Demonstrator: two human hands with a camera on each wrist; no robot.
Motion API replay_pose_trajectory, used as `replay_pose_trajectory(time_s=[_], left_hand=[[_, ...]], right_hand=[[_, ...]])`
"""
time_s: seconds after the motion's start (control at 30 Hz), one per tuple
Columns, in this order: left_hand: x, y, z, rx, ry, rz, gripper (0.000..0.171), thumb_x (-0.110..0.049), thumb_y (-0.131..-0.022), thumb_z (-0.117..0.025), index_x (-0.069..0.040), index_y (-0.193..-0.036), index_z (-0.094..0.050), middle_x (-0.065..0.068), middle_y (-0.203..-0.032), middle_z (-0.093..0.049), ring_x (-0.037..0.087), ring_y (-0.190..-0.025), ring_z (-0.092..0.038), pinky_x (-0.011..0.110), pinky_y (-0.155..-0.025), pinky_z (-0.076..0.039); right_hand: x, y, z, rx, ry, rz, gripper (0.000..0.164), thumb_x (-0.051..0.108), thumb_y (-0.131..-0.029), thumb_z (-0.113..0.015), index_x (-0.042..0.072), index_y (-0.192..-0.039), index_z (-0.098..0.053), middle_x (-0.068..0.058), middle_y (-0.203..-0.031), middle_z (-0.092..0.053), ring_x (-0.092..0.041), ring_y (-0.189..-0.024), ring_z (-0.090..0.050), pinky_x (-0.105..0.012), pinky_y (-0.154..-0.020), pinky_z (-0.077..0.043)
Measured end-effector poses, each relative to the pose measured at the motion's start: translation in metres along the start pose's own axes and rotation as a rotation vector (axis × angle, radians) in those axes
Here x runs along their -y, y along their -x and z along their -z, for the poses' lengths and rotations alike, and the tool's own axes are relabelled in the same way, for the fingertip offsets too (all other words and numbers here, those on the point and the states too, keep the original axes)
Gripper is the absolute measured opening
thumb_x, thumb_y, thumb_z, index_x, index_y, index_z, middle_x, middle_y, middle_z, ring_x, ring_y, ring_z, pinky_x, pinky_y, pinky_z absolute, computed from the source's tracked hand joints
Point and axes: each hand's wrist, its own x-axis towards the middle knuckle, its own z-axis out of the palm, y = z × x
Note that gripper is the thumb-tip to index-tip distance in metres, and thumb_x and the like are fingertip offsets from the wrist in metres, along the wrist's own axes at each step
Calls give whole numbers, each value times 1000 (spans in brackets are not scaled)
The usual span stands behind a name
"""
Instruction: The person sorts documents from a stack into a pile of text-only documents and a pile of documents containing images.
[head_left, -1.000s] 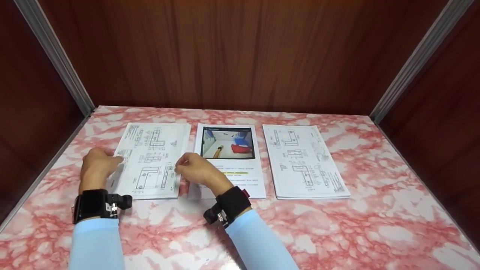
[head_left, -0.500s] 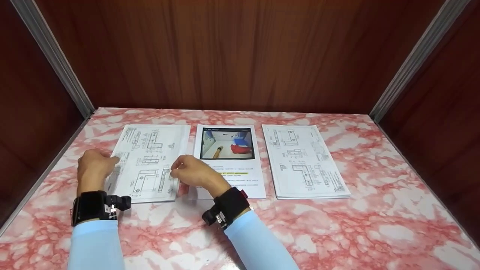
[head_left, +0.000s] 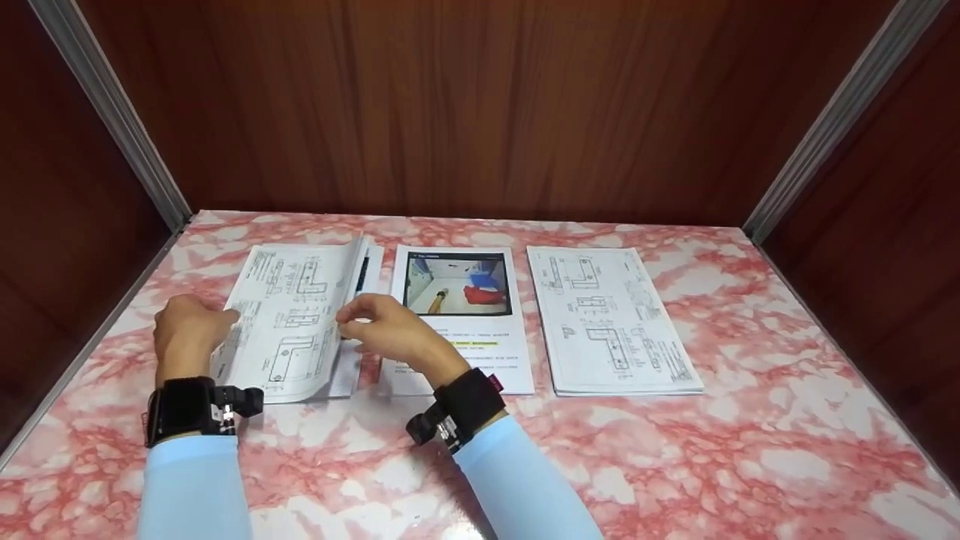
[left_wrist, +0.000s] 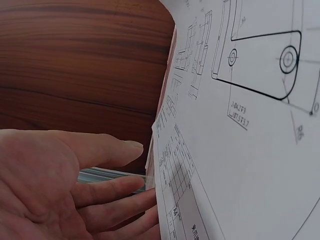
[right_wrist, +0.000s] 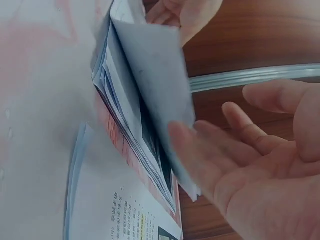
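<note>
On the left of the table lies a paper stack [head_left: 346, 384] whose top sheet [head_left: 289, 322], printed with line drawings, has its right edge lifted and curling leftward. A dark printed patch shows beneath it. My right hand [head_left: 390, 334] is at that lifted edge; in the right wrist view its fingertips [right_wrist: 182, 135] press against the raised sheet's underside, with the thumb apart. At the stack's left edge my left hand [head_left: 191, 330] rests, and the left wrist view has its loosely extended fingers [left_wrist: 110, 190] right at the paper's edge.
Right of the left stack lies a middle stack [head_left: 517, 367] with a colour photo and highlighted text. Farther right is another stack of drawings [head_left: 615, 322]. Brown wood-grain panels [head_left: 480, 112] enclose the red-and-white marbled table [head_left: 712, 465] at the back and sides.
The right edge of the left stack's top sheet has come up and bent leftward, uncovering pages below. My right hand has shifted slightly left with it; my left hand has barely moved.
</note>
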Motion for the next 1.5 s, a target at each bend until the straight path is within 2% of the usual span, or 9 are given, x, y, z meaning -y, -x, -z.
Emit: replay_pose_trajectory(time_s=[0.23,0.43,0.63,0.77,1.0,1.2,1.37,1.43,1.5], left_hand=[[-5,0,2,7,-13,2,58,-32,-102,-61,11,-141,-60,38,-150,-56,54,-136,-55,60,-119,-45],[-8,1,1,-17,-17,-16,54,-33,-100,-61,11,-131,-63,36,-140,-61,48,-124,-58,59,-113,-48],[-7,2,1,-26,-23,-30,58,-34,-99,-61,11,-135,-64,38,-144,-60,53,-130,-58,59,-113,-48],[-6,2,1,-3,-9,-15,63,-34,-99,-61,10,-143,-61,37,-151,-57,54,-138,-55,59,-118,-46],[-6,4,6,39,17,-5,67,-33,-101,-62,9,-152,-54,38,-157,-51,53,-143,-51,59,-122,-44],[-6,8,8,64,11,10,59,-26,-97,-68,12,-141,-60,38,-141,-60,45,-120,-61,52,-103,-54],[-4,6,6,174,18,-21,54,-19,-96,-72,15,-135,-59,22,-114,-65,27,-91,-64,32,-74,-56],[-4,5,5,204,17,-59,60,-20,-97,-71,18,-141,-56,27,-119,-66,25,-90,-65,28,-72,-55],[-5,4,5,221,7,-87,66,-23,-99,-69,17,-147,-51,35,-135,-61,31,-102,-66,32,-82,-57]], right_hand=[[1,-1,2,-16,47,26,20,10,-105,-62,3,-122,-71,-15,-138,-72,-27,-107,-71,-21,-77,-55],[-1,-1,2,-35,66,19,24,9,-103,-63,1,-125,-70,-16,-141,-72,-15,-87,-63,-21,-73,-54],[-4,-2,-4,-11,-77,-10,26,7,-103,-64,-2,-126,-67,-13,-132,-68,-24,-108,-73,-35,-92,-67],[-6,-4,-8,-17,-160,-28,26,6,-102,-67,-1,-127,-64,-11,-126,-66,-32,-112,-75,-34,-91,-67],[-5,-4,-12,-59,-216,-6,26,6,-103,-68,0,-126,-59,-12,-122,-66,-19,-103,-71,-35,-86,-68],[-5,-4,-14,-163,-87,-46,44,10,-97,-77,2,-134,-55,-13,-126,-65,-16,-96,-66,-28,-81,-64],[-5,-6,-15,-288,6,-121,83,2,-88,-80,0,-160,-39,-21,-152,-60,-26,-120,-66,-35,-105,-57],[-6,-7,-15,-274,-12,-124,85,-2,-87,-77,-2,-162,-37,-23,-151,-64,-28,-123,-69,-36,-108,-57],[-8,-7,-16,-218,-47,-121,74,-4,-90,-72,-5,-158,-42,-25,-140,-72,-31,-114,-77,-39,-97,-64]])
